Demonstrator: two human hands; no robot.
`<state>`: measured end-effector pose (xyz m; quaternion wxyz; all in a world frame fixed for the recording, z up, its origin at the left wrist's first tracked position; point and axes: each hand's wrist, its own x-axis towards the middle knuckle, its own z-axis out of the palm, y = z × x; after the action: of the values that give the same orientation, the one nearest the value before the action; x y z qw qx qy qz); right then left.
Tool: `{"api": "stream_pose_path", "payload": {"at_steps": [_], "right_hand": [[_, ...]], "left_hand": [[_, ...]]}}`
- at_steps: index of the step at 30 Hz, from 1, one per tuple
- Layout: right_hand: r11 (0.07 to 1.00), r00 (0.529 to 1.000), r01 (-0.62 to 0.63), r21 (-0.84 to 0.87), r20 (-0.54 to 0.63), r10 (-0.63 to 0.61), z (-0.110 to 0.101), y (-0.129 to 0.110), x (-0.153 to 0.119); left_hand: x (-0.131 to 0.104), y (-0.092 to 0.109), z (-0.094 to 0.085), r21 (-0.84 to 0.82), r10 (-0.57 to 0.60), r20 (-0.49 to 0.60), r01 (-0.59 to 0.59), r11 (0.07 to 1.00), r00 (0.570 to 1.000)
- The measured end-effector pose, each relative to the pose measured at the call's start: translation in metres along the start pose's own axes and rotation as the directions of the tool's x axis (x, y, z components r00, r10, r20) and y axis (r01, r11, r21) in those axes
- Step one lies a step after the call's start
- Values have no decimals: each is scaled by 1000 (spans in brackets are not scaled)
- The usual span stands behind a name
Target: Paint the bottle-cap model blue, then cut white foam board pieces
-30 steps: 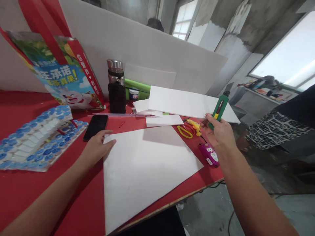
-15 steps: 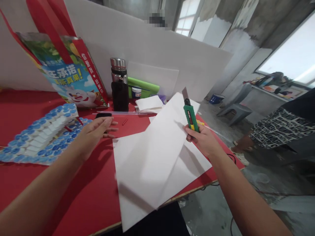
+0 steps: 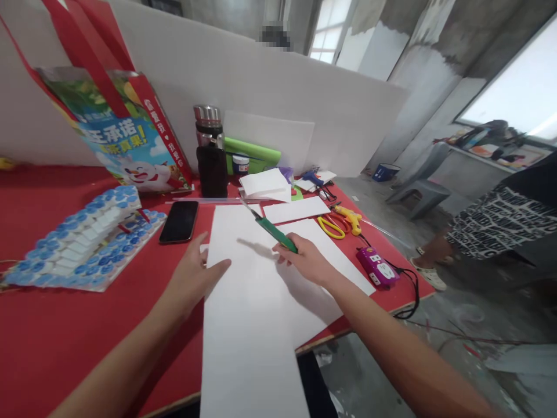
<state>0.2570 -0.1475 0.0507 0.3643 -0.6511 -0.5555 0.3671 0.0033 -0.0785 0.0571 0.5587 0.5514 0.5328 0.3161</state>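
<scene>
A green utility knife (image 3: 278, 234) is gripped in my right hand (image 3: 304, 258), its blade out and pointing up and to the left above the white board. My left hand (image 3: 198, 273) lies at the left edge of a long white board (image 3: 248, 325), thumb and fingers spread. The long board reaches past the near table edge toward me. Under it, a second white sheet (image 3: 322, 302) shows on the right. Just beyond my left hand lies a black phone (image 3: 179, 222) on the red table.
A model with blue rosettes (image 3: 87, 244) stands left, before a printed bag (image 3: 130, 139). At the back is a metal bottle (image 3: 209, 128). Yellow-handled scissors (image 3: 331, 227), a yellow glue gun (image 3: 349, 217) and a purple box (image 3: 376, 267) with a cable lie right. A person's leg shows beyond.
The long white board has turned to point straight toward me and lies lower. My left hand moved from over the phone to the board's edge. The knife swung down and left.
</scene>
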Motion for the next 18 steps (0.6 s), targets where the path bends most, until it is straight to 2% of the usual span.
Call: {"api": "stream_pose_path", "payload": {"at_steps": [2,3,6,8,10,14,16,18], "right_hand": [[975,999,37,-220,-11,-40,-10,12,-29],[956,998,66,-285,21,-63,-15,20,-46],[925,972,222,-309,145,-185,-25,48,-94],[892,938,323,-315,231,-258,-26,59,-114],[867,912,377,-326,292,-287,-24,62,-121],[850,891,400,-344,365,-272,-21,53,-111],[847,890,395,-356,377,-257,-20,50,-105],[850,903,379,-366,348,-253,-16,51,-99]], "left_hand": [[-1,-7,-8,43,-9,-37,10,999,999],[-1,-10,-12,69,-12,-49,15,998,999],[0,-19,-16,164,22,-85,-8,986,996],[3,-22,-13,245,75,-123,-43,969,990],[7,-24,-6,328,150,-161,-91,940,976],[15,-21,4,391,225,-187,-137,910,956],[21,-16,0,396,244,-180,-157,905,953],[26,-6,-14,414,268,-153,-184,891,951]]}}
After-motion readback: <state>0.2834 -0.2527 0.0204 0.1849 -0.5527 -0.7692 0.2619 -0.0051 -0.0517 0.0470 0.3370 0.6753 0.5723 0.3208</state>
